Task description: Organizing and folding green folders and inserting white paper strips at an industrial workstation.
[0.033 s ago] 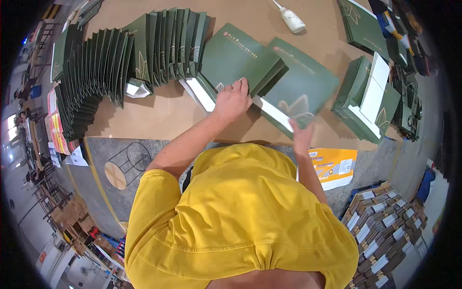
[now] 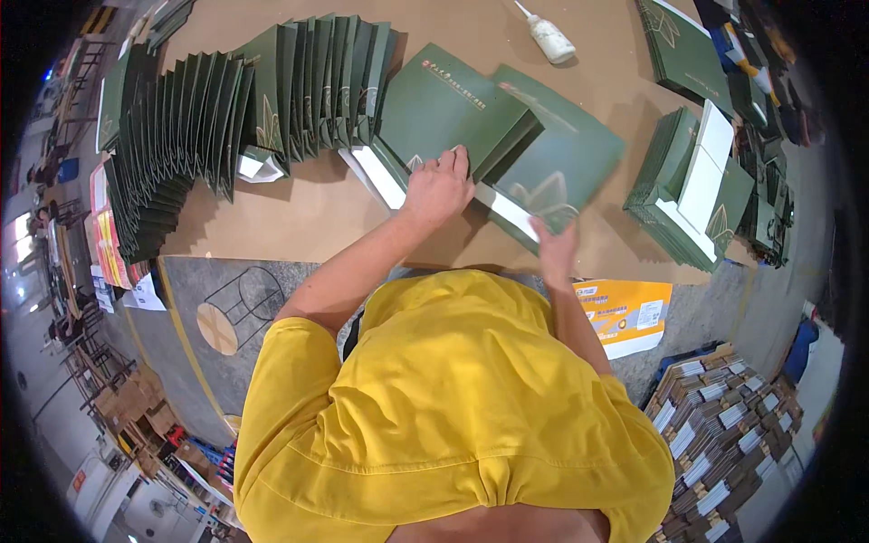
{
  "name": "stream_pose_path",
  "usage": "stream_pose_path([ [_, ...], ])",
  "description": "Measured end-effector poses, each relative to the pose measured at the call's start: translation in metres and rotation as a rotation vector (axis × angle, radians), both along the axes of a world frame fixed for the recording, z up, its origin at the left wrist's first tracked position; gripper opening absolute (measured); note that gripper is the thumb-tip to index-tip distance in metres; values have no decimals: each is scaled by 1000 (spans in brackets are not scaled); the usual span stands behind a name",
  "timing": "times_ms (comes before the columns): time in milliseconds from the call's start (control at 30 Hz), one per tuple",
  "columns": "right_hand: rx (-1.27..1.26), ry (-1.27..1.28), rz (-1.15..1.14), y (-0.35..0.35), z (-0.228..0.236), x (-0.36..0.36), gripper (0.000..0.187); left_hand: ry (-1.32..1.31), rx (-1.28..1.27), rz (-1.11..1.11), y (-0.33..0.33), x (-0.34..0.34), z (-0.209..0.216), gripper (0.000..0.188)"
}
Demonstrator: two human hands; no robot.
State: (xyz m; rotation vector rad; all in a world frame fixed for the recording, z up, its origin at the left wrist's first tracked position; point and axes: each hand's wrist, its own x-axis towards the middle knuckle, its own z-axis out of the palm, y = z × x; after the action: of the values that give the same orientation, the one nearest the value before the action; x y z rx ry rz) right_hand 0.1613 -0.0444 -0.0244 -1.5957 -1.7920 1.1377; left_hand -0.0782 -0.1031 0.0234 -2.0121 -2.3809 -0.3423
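Note:
Two flat dark green paper bags with a pale leaf print lie overlapped on the brown table [image 2: 308,217]. My left hand [image 2: 439,185] presses with curled fingers on the near edge of the left green bag [image 2: 444,100], by its white inner flap [image 2: 378,176]. My right hand [image 2: 554,249] grips the near edge of the right green bag [image 2: 561,163], next to its white strip. My yellow shirt hides the table's front edge below the hands.
A long fanned row of upright green bags [image 2: 208,118] curves along the left. A pile of flat green bags with a white sheet [image 2: 692,185] lies at right. A white glue bottle [image 2: 550,38] lies at the far edge. An orange-and-white carton [image 2: 625,312] and bundled paper stacks [image 2: 724,434] sit on the floor.

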Motion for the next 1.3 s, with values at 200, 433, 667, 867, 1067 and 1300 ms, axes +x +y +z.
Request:
stream_pose_path([
  [200, -208, 316, 61, 15, -71, -131, 42, -103, -43, 87, 9, 1, 16, 48],
  [433, -491, -116, 493, 70, -39, -125, 41, -228, -66, 196, 26, 1, 10, 52],
  [667, -765, 713, 258, -4, 14, -103, 28, -271, -144, 150, 37, 4, 19, 52],
  [867, -765, 574, 216, -1, -5, -106, 15, -208, -83, 234, 46, -77, 15, 43],
  [1067, -666, 642, 212, 13, 8, -99, 16, -47, -365, 231, 32, -143, 14, 40],
  [1300, -540, 616, 47, 67, 40, -30, 15, -413, -309, 320, 31, -155, 24, 49],
])
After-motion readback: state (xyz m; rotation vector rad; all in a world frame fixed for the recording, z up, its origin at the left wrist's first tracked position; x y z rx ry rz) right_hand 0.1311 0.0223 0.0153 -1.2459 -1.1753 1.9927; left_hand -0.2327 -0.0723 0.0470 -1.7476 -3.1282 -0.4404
